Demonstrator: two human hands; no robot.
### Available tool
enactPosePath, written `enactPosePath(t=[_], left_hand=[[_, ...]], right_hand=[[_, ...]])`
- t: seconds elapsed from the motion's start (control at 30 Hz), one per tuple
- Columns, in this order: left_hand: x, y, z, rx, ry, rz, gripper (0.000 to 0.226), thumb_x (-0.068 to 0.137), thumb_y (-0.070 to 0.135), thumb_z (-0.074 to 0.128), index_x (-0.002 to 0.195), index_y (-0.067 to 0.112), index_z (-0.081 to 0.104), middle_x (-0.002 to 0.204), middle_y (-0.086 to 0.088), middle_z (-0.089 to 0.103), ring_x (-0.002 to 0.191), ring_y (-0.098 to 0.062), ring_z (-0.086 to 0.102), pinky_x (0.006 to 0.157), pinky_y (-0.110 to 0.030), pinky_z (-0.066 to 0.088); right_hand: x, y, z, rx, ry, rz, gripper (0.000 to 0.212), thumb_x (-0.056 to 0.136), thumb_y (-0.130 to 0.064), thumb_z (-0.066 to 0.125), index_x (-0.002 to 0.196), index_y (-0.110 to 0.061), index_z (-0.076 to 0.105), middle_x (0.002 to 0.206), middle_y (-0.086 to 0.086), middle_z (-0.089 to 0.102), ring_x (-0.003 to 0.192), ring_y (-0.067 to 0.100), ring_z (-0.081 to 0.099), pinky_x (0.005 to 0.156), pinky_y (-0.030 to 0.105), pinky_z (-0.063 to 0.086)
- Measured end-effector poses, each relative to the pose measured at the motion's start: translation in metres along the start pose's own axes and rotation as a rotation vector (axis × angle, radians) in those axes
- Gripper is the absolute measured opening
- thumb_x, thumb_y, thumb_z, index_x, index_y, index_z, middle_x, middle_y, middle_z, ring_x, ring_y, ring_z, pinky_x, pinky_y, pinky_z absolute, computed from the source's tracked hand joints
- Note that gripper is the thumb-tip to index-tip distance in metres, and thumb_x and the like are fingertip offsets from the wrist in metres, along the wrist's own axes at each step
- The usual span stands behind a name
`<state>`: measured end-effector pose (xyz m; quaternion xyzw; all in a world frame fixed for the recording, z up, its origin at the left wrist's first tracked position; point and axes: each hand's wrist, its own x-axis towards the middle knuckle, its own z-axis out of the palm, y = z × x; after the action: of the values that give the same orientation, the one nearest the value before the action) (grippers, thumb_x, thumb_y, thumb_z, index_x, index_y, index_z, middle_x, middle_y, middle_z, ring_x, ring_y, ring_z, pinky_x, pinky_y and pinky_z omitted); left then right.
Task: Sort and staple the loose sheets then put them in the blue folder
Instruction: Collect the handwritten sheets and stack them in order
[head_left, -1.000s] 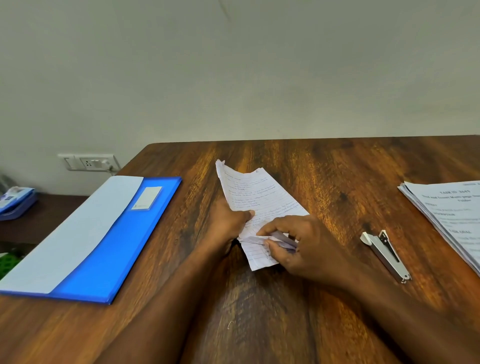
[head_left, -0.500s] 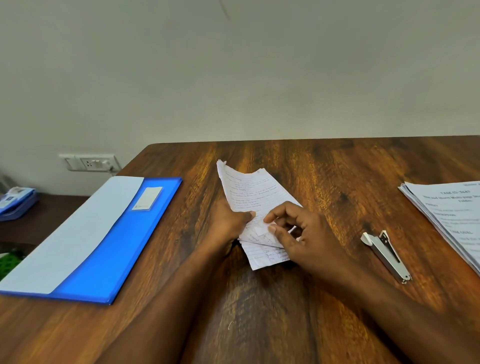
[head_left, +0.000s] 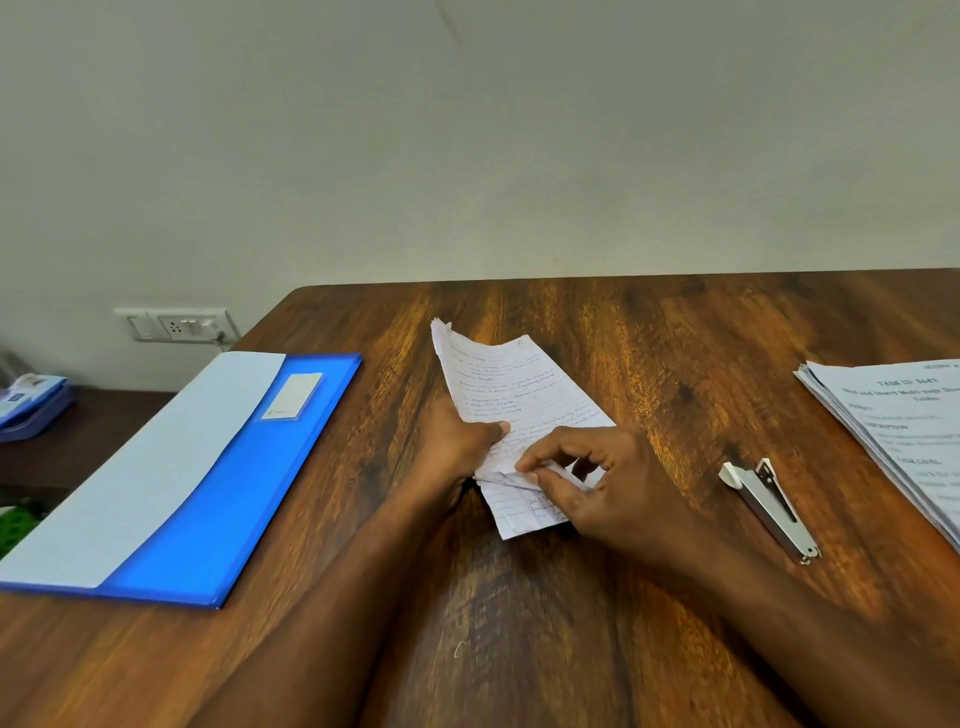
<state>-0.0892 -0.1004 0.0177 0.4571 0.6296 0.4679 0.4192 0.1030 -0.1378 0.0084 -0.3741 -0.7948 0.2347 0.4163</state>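
Observation:
A small bundle of handwritten lined sheets lies at the middle of the wooden table. My left hand grips the bundle's left edge, thumb on top. My right hand pinches the lifted near corner of the top sheet between thumb and forefinger; a lower sheet shows beneath. The blue folder lies open on the left, a pale inner flap on top. A silver stapler rests on the table right of my right hand, untouched.
A stack of printed sheets sits at the table's right edge. A wall socket is behind the left corner, and a blue object rests on a lower shelf at far left. A bent staple lies near the front.
My right hand has shifted left along the bundle and now pinches the top sheet's corner, lifting it. My left hand holds the bundle in the same place.

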Motion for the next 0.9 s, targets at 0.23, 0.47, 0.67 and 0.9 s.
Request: enactPosePath(t=[0.23, 0.47, 0.67, 0.9], left_hand=[[-0.0014, -0.0005, -0.0006, -0.011, -0.003, 0.038, 0.041, 0.087, -0.001, 0.077, 0.118, 0.023, 0.065, 0.126, -0.003, 0.072, 0.107, -0.021, 0.072, 0.090, -0.044, 0.062], [-0.0014, -0.0011, -0.0002, -0.014, -0.008, 0.048, 0.044, 0.086, -0.001, 0.077, 0.117, 0.028, 0.063, 0.129, -0.003, 0.072, 0.112, -0.024, 0.071, 0.094, -0.052, 0.061], [-0.0001, -0.0035, -0.0006, -0.003, -0.018, 0.068, 0.044, 0.087, 0.000, 0.077, 0.122, 0.024, 0.065, 0.123, 0.002, 0.071, 0.109, -0.019, 0.071, 0.090, -0.043, 0.062], [0.0011, -0.0049, -0.0009, 0.024, -0.001, 0.066, 0.046, 0.084, 0.002, 0.080, 0.116, 0.031, 0.064, 0.126, 0.000, 0.073, 0.110, -0.021, 0.071, 0.093, -0.051, 0.061]], right_hand=[[0.0020, 0.0041, 0.0005, 0.026, 0.037, -0.041, 0.016, 0.090, -0.016, 0.076, 0.102, -0.024, 0.082, 0.098, -0.015, 0.078, 0.090, 0.005, 0.073, 0.064, 0.036, 0.058], [0.0007, 0.0047, 0.0021, 0.002, 0.012, -0.008, 0.029, 0.083, -0.022, 0.086, 0.111, -0.025, 0.083, 0.108, -0.017, 0.078, 0.098, -0.001, 0.071, 0.073, 0.016, 0.055], [0.0004, 0.0034, 0.0033, 0.008, 0.071, -0.018, 0.028, 0.079, -0.021, 0.091, 0.106, -0.024, 0.084, 0.099, -0.017, 0.078, 0.088, -0.001, 0.071, 0.068, 0.011, 0.048], [0.0000, 0.0011, 0.0038, -0.013, 0.097, -0.077, 0.027, 0.080, -0.020, 0.090, 0.106, -0.022, 0.084, 0.100, -0.013, 0.079, 0.088, 0.000, 0.072, 0.066, 0.014, 0.053]])
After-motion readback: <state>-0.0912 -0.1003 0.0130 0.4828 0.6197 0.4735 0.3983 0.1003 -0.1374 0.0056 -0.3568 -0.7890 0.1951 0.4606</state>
